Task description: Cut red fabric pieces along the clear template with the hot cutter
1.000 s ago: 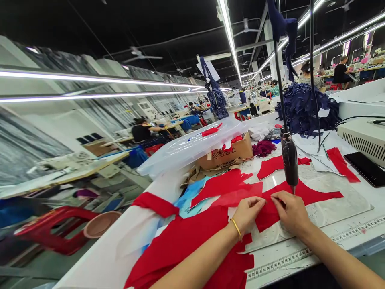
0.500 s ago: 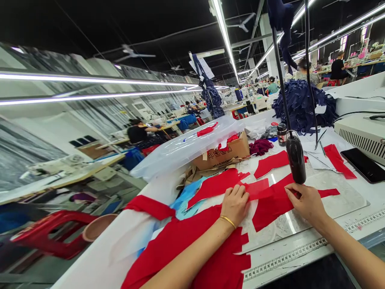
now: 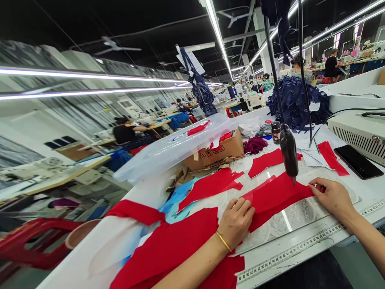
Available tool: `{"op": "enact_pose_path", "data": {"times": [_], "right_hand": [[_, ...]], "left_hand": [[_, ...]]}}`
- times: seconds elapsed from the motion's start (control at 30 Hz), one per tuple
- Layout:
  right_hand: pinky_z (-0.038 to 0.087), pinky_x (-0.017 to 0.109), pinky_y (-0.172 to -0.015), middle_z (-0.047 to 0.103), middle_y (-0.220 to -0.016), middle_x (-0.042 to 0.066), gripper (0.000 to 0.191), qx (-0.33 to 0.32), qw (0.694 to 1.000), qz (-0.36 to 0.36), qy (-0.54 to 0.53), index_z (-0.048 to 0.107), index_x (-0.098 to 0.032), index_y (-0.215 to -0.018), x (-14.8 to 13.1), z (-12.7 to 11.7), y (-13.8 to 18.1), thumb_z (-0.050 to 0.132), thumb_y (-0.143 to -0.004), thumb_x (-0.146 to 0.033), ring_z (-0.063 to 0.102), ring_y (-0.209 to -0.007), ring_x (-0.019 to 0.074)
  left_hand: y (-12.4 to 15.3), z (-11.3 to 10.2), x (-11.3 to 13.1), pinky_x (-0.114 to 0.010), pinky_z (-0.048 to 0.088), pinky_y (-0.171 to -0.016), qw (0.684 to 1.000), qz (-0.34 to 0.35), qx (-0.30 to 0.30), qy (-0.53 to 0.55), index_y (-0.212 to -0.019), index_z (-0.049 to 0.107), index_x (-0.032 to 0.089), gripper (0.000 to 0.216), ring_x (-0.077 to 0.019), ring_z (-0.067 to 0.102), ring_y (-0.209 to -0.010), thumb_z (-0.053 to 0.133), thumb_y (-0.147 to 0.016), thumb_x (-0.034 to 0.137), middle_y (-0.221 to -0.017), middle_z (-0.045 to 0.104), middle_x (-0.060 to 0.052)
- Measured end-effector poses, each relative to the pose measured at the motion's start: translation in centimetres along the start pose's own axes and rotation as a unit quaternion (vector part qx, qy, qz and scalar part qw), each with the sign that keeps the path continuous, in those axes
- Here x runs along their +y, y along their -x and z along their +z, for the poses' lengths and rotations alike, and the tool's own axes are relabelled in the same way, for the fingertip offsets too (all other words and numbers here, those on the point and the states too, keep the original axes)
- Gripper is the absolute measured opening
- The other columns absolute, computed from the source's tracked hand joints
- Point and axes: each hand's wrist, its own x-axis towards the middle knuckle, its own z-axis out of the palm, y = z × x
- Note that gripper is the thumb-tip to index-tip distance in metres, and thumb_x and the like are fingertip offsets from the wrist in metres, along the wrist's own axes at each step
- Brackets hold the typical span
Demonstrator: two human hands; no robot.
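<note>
A red fabric piece lies stretched between my two hands on a clear sheet over the white table. My left hand, a gold bangle at its wrist, has its fingers curled on the piece's left end. Thumb and fingertips of my right hand pinch the narrow right end. Above the fabric hangs a black handheld tool on a cable; its thin tip reaches down to the cloth between my hands. More red cut pieces lie behind, and a large red stack lies under my left forearm.
A cardboard box and a plastic bag stand behind on the left. To the right are a phone and a beige machine box. Dark blue strips pile up at the back. A tape measure runs along the front edge.
My right hand has moved right, away from the tool, to the fabric's right tip. The red piece now lies straighter between my hands. My left hand has come lower, toward the front edge.
</note>
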Motion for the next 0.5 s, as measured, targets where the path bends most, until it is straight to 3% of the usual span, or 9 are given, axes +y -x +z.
{"op": "enact_pose_path", "data": {"times": [0.23,0.5], "right_hand": [[0.041,0.030,-0.052,0.075,-0.073,0.002,0.029,0.032,0.999,0.002,-0.012,0.075,-0.025,-0.079,1.4,-1.1,0.1,0.053,-0.077,-0.044,0.059,-0.056,0.0183],[0.039,0.029,-0.050,0.071,-0.075,0.002,0.028,0.041,0.999,0.010,0.015,0.073,-0.026,-0.076,2.5,-1.3,0.3,0.053,-0.079,-0.045,0.059,-0.056,0.0178]], "left_hand": [[-0.8,0.2,1.3,-0.035,0.042,-0.079,0.999,0.019,0.025,0.034,-0.081,0.064,0.019,0.026,-0.0199,0.055,-0.078,0.047,-0.096,0.006,-0.081,0.062,-0.003],[-1.4,0.3,1.9,-0.036,0.045,-0.074,0.997,0.028,0.022,0.064,-0.089,0.066,0.018,0.024,-0.0205,0.058,-0.077,0.047,-0.097,0.007,-0.087,0.066,-0.006]]}}
